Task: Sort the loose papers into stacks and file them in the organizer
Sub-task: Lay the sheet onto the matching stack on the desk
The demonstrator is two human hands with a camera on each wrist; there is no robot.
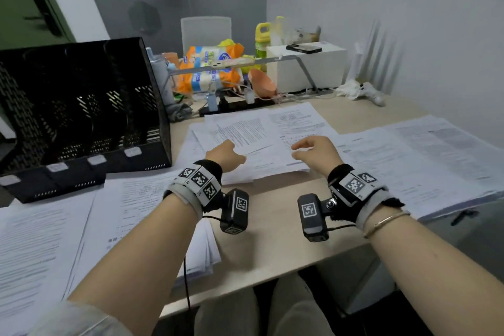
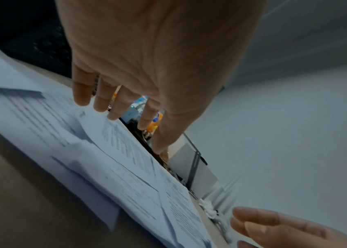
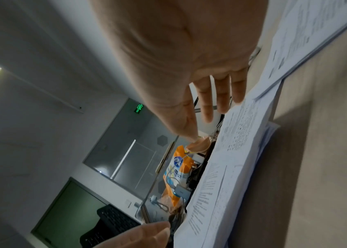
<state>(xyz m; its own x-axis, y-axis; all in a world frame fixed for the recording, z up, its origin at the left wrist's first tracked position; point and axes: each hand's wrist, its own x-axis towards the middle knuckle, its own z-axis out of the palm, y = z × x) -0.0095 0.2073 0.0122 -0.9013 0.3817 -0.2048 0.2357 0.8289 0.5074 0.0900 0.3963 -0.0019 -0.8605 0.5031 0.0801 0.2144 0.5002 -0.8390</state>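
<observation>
A loose pile of printed papers (image 1: 253, 131) lies fanned out mid-table. My left hand (image 1: 226, 154) hovers at its left edge and my right hand (image 1: 313, 153) at its right edge, both with straight fingers and holding nothing. In the left wrist view the left hand (image 2: 147, 67) has its fingertips (image 2: 113, 112) just at the top sheets (image 2: 115, 151). The right hand (image 3: 178, 58) reaches its fingers to the pile's (image 3: 231, 151) edge. The black mesh organizer (image 1: 81, 106) stands at the left, its slots empty.
More paper stacks lie at the right (image 1: 422, 158) and at the near left (image 1: 81, 226). Behind the pile sit a black power strip (image 1: 234, 106), an orange wipes pack (image 1: 210, 68), an orange bowl (image 1: 261, 83) and a white box (image 1: 305, 68). The table's front edge (image 1: 272, 281) is close to me.
</observation>
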